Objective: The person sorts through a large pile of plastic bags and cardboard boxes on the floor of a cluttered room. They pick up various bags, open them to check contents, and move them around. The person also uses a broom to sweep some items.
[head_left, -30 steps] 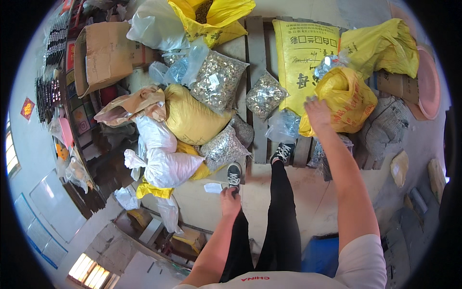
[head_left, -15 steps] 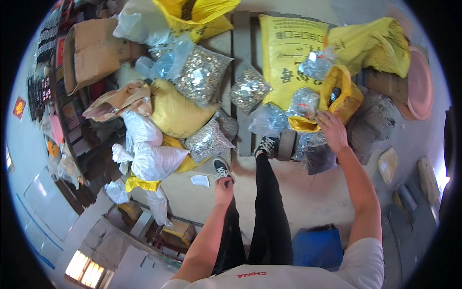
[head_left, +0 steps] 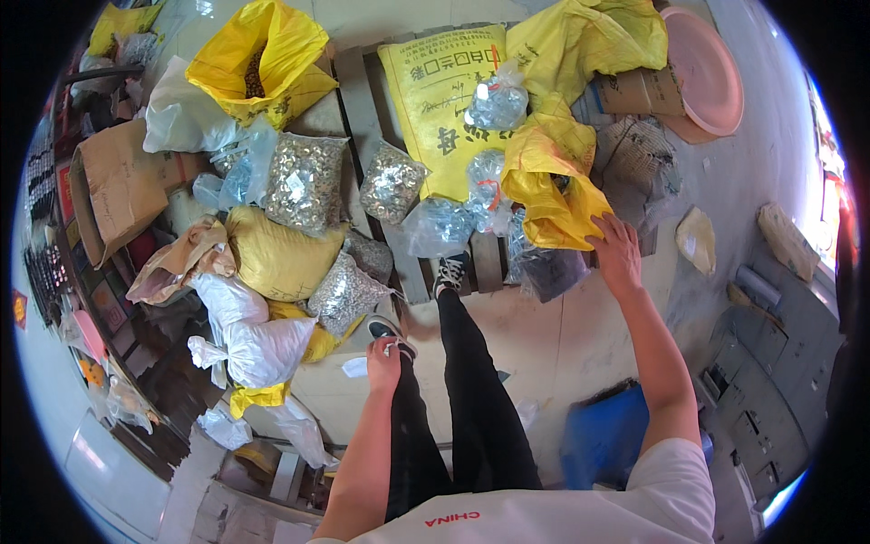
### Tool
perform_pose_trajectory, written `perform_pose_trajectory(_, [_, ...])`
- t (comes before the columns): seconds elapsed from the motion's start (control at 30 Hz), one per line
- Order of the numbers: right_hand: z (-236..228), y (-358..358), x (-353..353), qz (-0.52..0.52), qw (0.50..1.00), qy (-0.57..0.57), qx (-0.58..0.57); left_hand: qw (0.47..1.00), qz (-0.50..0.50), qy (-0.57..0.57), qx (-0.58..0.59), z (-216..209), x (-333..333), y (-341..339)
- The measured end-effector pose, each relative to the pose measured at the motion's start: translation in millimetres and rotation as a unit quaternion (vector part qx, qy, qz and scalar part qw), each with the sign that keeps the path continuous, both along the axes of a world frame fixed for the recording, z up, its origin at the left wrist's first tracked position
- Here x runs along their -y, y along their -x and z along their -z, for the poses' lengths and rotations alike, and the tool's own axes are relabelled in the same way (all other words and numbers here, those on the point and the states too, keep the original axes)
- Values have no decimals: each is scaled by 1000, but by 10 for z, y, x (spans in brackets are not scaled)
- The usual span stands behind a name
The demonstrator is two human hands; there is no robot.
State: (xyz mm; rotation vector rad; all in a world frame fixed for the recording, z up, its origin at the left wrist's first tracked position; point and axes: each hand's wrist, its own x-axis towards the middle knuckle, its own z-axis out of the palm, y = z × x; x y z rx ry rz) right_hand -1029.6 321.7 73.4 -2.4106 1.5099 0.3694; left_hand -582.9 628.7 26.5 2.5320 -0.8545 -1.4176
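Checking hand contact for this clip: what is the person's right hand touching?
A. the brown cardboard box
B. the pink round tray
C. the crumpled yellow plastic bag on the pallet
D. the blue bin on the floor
C: the right hand rests with spread fingers on the lower edge of the crumpled yellow plastic bag, far from the pink round tray.

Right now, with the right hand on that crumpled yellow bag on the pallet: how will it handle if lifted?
Likely floppy: the yellow bag is thin, creased plastic that sags in folds under the right hand. Probably slippery too, given its sheen. Weight is hard to judge, since its contents are hidden.
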Motion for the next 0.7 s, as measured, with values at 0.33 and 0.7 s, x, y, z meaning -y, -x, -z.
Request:
perform_pose_trajectory(0.33, [209, 1088, 93, 179, 971, 19, -156, 1000, -16, 6, -7, -34, 39, -54])
perform_pose_trajectory(0.7, [481, 1320, -546, 302, 920, -112, -224, 997, -44, -59, 3, -142, -26, 32])
